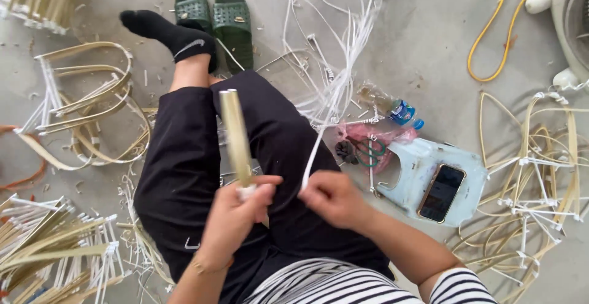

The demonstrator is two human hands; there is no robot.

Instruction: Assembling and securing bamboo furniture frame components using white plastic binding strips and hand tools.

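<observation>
My left hand [236, 215] grips the lower end of a pale bamboo strip [235, 133] that stands up over my lap. My right hand [331, 198] pinches a white plastic strap [314, 150]; it runs from the strip's base up and away toward a loose bundle of white straps [343, 52] on the floor. Both hands are close together above my black trousers [184, 169]. White wrapping shows on the strip just above my left thumb.
Bent bamboo frames tied with white straps lie left [86, 101], lower left [55, 242] and right [534, 175]. A small pale blue stool [417, 163] carries a phone [440, 192]. Scissors [368, 150], a plastic bottle [392, 109], green sandals [215, 15] and a yellow hose [491, 34] are nearby.
</observation>
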